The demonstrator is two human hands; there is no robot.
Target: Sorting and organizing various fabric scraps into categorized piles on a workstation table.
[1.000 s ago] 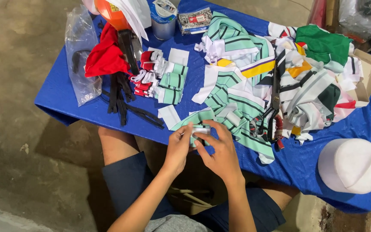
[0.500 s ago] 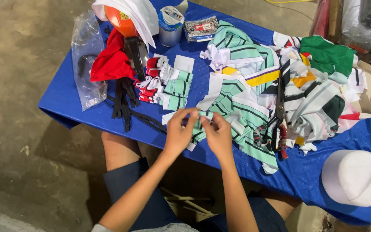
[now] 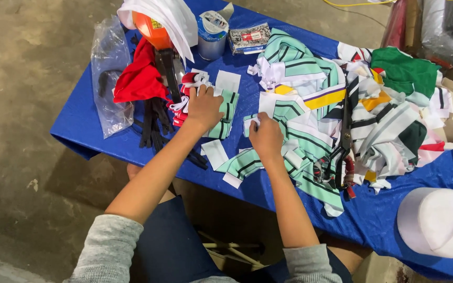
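The blue cloth-covered worktop (image 3: 106, 139) carries everything, and the camera sits closer over it than 1 s ago. The big change: both hands were together at the near edge, pinching one small striped piece betw. them; now they are apart and farther in. My judgement is that the piece was put down and the sorting goes on, one piece at a time.

The largest thing is the loose heap of mint-green, white and black striped knit fabric (image 3: 310, 105), soft and crumpled, w/ yellow and dark green parts at the right. Near right sits a round white cap (image 3: 436, 222), smooth and domed. At the far left a clear crinkled plastic bag (image 3: 106, 78) lies by a bright red cloth (image 3: 137, 78), folded to a point, and flat black straps (image 3: 150, 123) hang toward the near edge. Long black-handled scissors (image 3: 344, 136) lie on the heap.

The left hand (image 3: 203, 107) rests palm down on a small neat stack of green striped rectangular pieces (image 3: 226, 118), fingers bent over its far-left edge; whether the grip is clamped on a piece I cannot tell. The right hand (image 3: 266, 136) is just right of it, fingertips together on a small white-and-green fabric piece (image 3: 251, 121), pinching its corner. Another flat striped piece (image 3: 242, 165) lies near, just below the right wrist, approx. at the worktop edge.
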